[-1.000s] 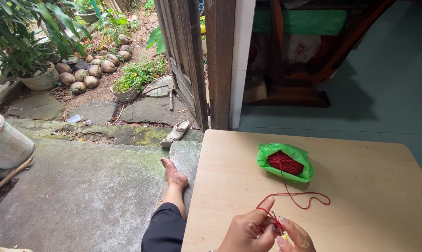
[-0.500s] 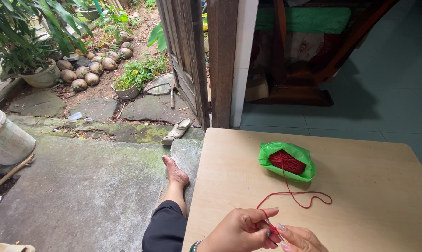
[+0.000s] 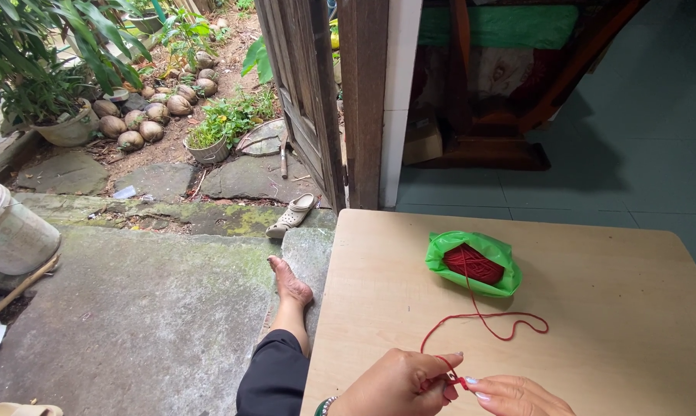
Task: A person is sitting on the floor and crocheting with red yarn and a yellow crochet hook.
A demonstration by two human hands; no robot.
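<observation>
A ball of red yarn (image 3: 475, 263) lies in an open green plastic bag (image 3: 506, 286) on a light wooden table (image 3: 610, 323). One red strand (image 3: 486, 320) runs off the ball, loops across the tabletop and ends between my hands at the near edge. My left hand (image 3: 398, 385) pinches the strand end with thumb and fingers. My right hand (image 3: 513, 397) meets it from the right, its painted fingertips closed on the same bit of yarn. Only part of each hand shows above the bottom edge.
My bare foot (image 3: 290, 281) and dark trouser leg (image 3: 275, 377) stretch out left of the table on a concrete step. A grey sandal (image 3: 290, 216), a wooden door (image 3: 306, 92), potted plants (image 3: 67, 127), coconuts (image 3: 144, 115) and a white bucket (image 3: 9, 231) lie beyond.
My hands have slipped lower toward the bottom edge while still pinching the yarn end. The loop of strand on the table has shifted slightly; the ball stays put.
</observation>
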